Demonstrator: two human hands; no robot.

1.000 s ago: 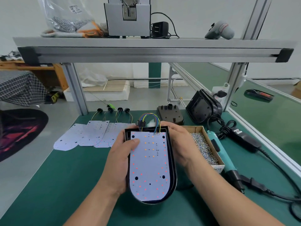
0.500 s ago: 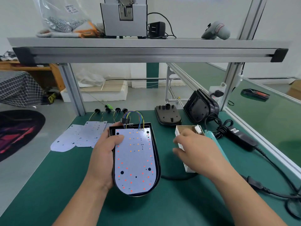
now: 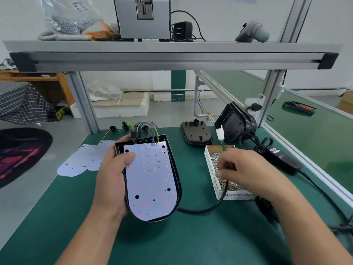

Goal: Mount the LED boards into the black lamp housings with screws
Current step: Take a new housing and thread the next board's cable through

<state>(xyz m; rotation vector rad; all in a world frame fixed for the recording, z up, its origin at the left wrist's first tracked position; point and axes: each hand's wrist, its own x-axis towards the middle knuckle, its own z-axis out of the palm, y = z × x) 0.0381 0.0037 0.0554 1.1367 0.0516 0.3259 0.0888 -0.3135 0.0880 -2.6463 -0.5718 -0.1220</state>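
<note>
Only the small cardboard box [image 3: 212, 169] of silver screws [image 3: 214, 159] bears lettering, "SPRING BALANC"; the left hand [image 3: 112, 180] has its grip clamped on the black rounded lamp housing [image 3: 174, 175] holding the white LED board [image 3: 150, 178], mid green table [image 3: 172, 241]; the right hand [image 3: 246, 169] grip pinches a black cable [image 3: 200, 210] over the box

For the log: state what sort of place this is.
Likely an electronics assembly bench in a workshop: green mat on an aluminium frame, a box of screws, and an LED board sitting in a black housing.
</note>
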